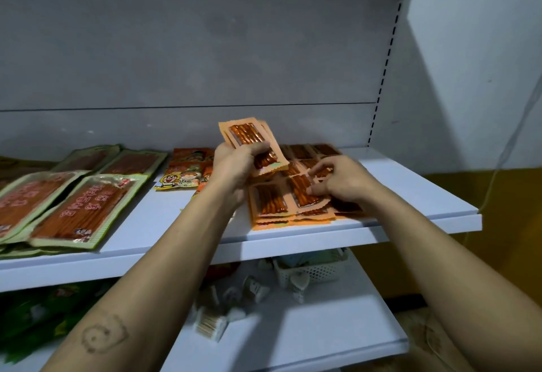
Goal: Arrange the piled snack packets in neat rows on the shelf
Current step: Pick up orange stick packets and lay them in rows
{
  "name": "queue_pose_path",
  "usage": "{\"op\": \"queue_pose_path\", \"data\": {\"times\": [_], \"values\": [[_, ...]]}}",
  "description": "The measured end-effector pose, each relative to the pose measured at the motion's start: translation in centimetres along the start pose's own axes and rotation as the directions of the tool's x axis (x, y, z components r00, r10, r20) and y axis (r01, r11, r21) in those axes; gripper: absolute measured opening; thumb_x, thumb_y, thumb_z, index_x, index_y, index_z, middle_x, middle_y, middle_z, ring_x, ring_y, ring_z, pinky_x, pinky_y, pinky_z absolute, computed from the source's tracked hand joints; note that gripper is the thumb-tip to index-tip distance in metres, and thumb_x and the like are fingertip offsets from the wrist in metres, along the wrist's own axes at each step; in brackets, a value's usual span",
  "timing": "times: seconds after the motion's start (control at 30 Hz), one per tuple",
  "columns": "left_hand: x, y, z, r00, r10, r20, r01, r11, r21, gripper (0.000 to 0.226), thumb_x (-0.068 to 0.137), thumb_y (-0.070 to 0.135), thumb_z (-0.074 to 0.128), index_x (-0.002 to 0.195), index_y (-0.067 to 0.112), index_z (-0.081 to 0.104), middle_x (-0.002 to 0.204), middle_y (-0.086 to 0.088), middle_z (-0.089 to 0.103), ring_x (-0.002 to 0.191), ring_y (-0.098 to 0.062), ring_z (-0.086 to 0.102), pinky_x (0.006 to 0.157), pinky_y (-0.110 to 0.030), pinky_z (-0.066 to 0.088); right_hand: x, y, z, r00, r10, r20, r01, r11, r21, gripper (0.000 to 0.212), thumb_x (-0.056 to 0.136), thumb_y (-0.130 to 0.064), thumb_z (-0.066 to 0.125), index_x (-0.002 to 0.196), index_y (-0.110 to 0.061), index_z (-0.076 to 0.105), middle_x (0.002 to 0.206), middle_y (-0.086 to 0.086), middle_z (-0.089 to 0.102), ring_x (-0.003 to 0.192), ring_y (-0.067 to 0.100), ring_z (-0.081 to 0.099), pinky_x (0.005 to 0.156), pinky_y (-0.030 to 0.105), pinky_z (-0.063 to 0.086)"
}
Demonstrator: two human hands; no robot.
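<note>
A white shelf carries a pile of small orange snack packets right of its middle. My left hand grips a small stack of these orange packets, lifted above the pile and tilted. My right hand rests on the pile and pinches the edge of one orange packet that lies there. Further packets at the pile's back are blurred.
Large green-edged snack packets lie in rows at the shelf's left. Orange and yellow cartoon packets sit behind my left wrist. The lower shelf holds a white basket, small white packets and green bags at left.
</note>
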State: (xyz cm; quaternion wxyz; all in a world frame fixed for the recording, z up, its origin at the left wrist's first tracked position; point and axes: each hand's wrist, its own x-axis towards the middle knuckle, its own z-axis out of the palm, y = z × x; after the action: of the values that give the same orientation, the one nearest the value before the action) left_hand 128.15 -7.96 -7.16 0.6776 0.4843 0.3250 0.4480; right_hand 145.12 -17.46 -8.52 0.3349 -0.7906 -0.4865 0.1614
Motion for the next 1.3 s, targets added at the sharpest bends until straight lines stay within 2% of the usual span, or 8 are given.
{"op": "queue_pose_path", "data": {"times": [0.3,0.47,0.63,0.77,0.93,1.03,1.2,1.3], "values": [[0.8,-0.6,1.4,1.0,0.015,-0.001,-0.015,0.995,0.095,0.019,0.087,0.006,0.071,0.106,0.005,0.066,0.095,-0.013,0.076,0.079,-0.025,0.076,0.066,-0.035,0.062,-0.4,0.0,-0.7,0.992,-0.05,0.117,0.051,0.999,-0.008,0.022,0.079,-0.02,0.081,0.1,-0.02,0.075,0.098,-0.004,0.069,0.089,0.014,0.066,0.084,0.034,0.055],[0.9,-1.2,2.5,1.0,-0.002,0.027,-0.002,0.992,0.128,0.018,0.086,0.005,0.073,0.103,0.004,0.067,0.093,-0.014,0.076,0.08,-0.026,0.076,0.068,-0.035,0.062,-0.1,0.0,-1.3,0.987,-0.099,0.128,0.118,0.982,-0.147,0.045,0.077,-0.03,0.083,0.118,-0.027,0.067,0.092,-0.009,0.063,0.087,0.012,0.061,0.07,0.03,0.046],[0.4,-1.1,4.1,0.997,-0.006,0.082,-0.001,0.996,0.091,0.031,0.079,0.002,0.078,0.108,0.004,0.067,0.096,-0.014,0.076,0.082,-0.027,0.076,0.062,-0.031,0.061,1.4,0.1,-4.0,0.982,-0.134,-0.132,0.168,0.942,0.289,0.044,0.087,-0.041,0.071,0.127,-0.024,0.061,0.104,-0.002,0.069,0.091,0.012,0.066,0.08,0.031,0.052],[-0.1,-1.2,6.4,0.99,0.024,0.142,-0.032,0.998,0.054,0.028,0.083,0.011,0.077,0.109,0.005,0.068,0.096,-0.011,0.077,0.082,-0.022,0.075,0.06,-0.028,0.06,2.1,-0.1,-5.2,0.979,-0.205,-0.016,0.197,0.911,0.363,0.073,0.073,-0.047,0.077,0.136,-0.02,0.052,0.094,0.001,0.073,0.089,0.016,0.07,0.08,0.035,0.054],[-0.3,-0.3,7.7,0.968,-0.072,0.239,0.038,0.989,0.144,0.026,0.094,0.027,0.065,0.11,0.006,0.068,0.095,-0.014,0.074,0.079,-0.025,0.072,0.072,-0.036,0.06,3.0,0.6,-5.5,0.992,-0.121,0.036,0.07,0.768,0.636,0.044,0.081,-0.01,0.076,0.122,-0.007,0.06,0.081,0.008,0.074,0.067,0.02,0.072,0.045,0.025,0.051],[-0.7,-0.2,7.7,0.971,-0.072,0.227,0.032,0.984,0.177,0.015,0.093,0.003,0.059,0.106,0.0,0.065,0.096,-0.021,0.07,0.078,-0.029,0.07,0.067,-0.035,0.06,2.9,1.8,-6.3,0.994,-0.06,0.097,-0.031,0.678,0.735,0.045,0.079,-0.005,0.077,0.121,-0.007,0.06,0.091,0.014,0.075,0.073,0.022,0.074,0.055,0.03,0.058],[-1.1,-1.0,7.0,0.992,-0.038,0.123,0.008,0.972,0.234,0.01,0.094,-0.001,0.059,0.102,0.0,0.062,0.098,-0.019,0.074,0.087,-0.03,0.075,0.069,-0.036,0.062,1.5,4.8,-6.0,0.997,-0.015,0.069,-0.021,0.869,0.494,0.031,0.081,-0.014,0.078,0.1,-0.026,0.057,0.09,0.0,0.074,0.072,0.01,0.072,0.063,0.027,0.055],[-1.2,-1.3,6.5,1.0,0.007,0.02,-0.011,0.969,0.248,0.012,0.092,0.0,0.061,0.104,0.0,0.064,0.099,-0.018,0.074,0.084,-0.027,0.075,0.064,-0.031,0.061,0.6,5.8,-5.6,0.988,-0.048,0.145,-0.004,0.942,0.336,0.06,0.082,-0.013,0.078,0.132,-0.028,0.048,0.101,0.002,0.073,0.091,0.021,0.072,0.085,0.039,0.054]]}}
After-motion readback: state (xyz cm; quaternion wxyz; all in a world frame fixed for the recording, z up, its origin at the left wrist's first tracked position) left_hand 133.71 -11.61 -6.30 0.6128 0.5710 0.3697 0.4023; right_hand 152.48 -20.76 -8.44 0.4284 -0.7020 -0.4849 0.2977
